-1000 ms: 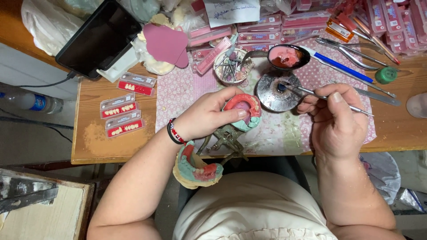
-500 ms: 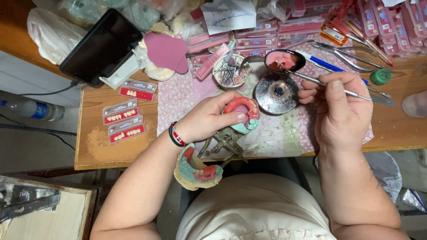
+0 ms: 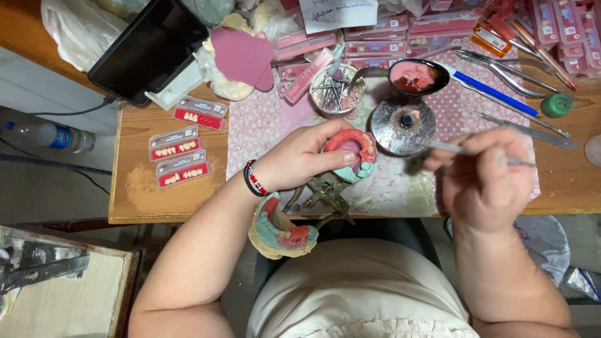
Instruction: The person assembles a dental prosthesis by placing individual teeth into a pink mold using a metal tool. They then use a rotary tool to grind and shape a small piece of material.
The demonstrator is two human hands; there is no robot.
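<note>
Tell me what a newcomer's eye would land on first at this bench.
The left hand at the centre, holding a pink and green denture model. To its right, the right hand holds a thin metal tool over a small flame on a round metal burner. Three red cards of false teeth lie at the left.

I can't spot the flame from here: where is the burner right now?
In the head view the burner sits on the patterned mat at centre right, just below the wax dish, right of the denture model, with the metal tool tip over it.

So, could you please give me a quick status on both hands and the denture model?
Left hand grips denture model. Right hand holds metal tool, tip near burner. Nothing between.
</note>
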